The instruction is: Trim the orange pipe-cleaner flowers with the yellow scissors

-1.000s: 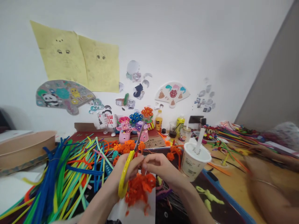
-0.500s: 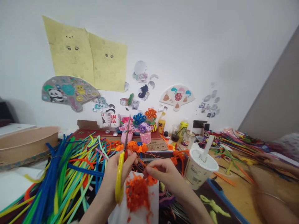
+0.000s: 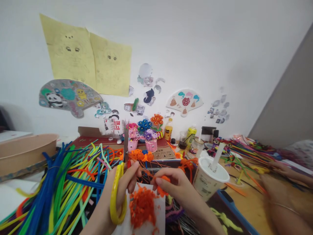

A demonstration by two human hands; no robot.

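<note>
My left hand [image 3: 130, 176] is closed around yellow-handled scissors [image 3: 114, 202], whose blades point up and away from me. Its fingertips are pinched near thin stems in front of it, though exactly what they touch is unclear. In my right hand [image 3: 176, 181], thumb and fingers grip a small looped orange pipe-cleaner piece [image 3: 163, 188]. Between and below both hands, a heap of orange fuzz clippings [image 3: 143, 207] lies on a white sheet [image 3: 160, 212]. Just beyond my hands sits a row of orange pipe-cleaner blossoms [image 3: 141, 155].
Bundled coloured pipe cleaners [image 3: 55, 176] spread on the left beside a tan oval tub [image 3: 26, 150]. A lidded paper cup [image 3: 207, 182] with a straw stands close to my right forearm. Flower pots [image 3: 151, 145] and bottles [image 3: 168, 130] line the back. Another person's arm [image 3: 278, 192] reaches in at right.
The scissors have swung more upright, their handles dropping left and toward me. The orange piece has turned in my right fingers. The view has shifted slightly.
</note>
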